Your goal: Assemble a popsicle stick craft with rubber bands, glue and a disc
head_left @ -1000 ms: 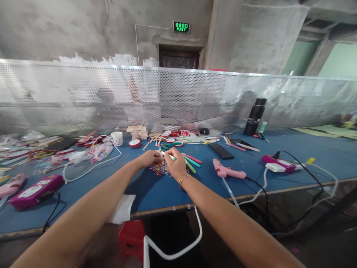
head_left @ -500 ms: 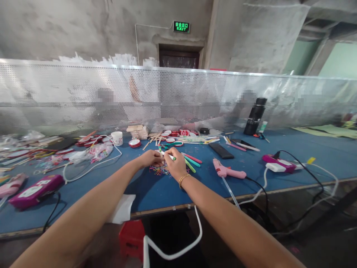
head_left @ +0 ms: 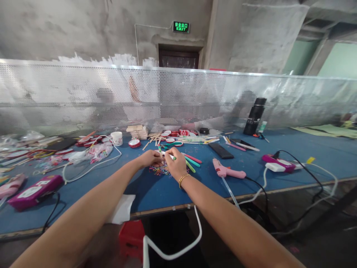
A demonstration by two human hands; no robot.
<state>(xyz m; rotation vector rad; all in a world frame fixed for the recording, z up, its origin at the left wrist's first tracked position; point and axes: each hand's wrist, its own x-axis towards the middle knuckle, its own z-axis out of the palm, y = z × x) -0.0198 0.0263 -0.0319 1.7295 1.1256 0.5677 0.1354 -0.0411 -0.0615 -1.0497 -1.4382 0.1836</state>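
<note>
Clutter all over this blue bench, going left to right; far left there's a magenta box with a black cord, then a white cable looping past a small white cup; middle of the bench is where both hands meet; left hand is curled shut, fingertips pinching one end of a white marker with a green tip; right hand, gold bracelet on the wrist, is closed around the same marker from the other side; marker sits just above a tangle of coloured rubber bands; loose markers lie just beside the right hand; further right a pink glue gun, a black phone, a black bottle near the mesh screen.
</note>
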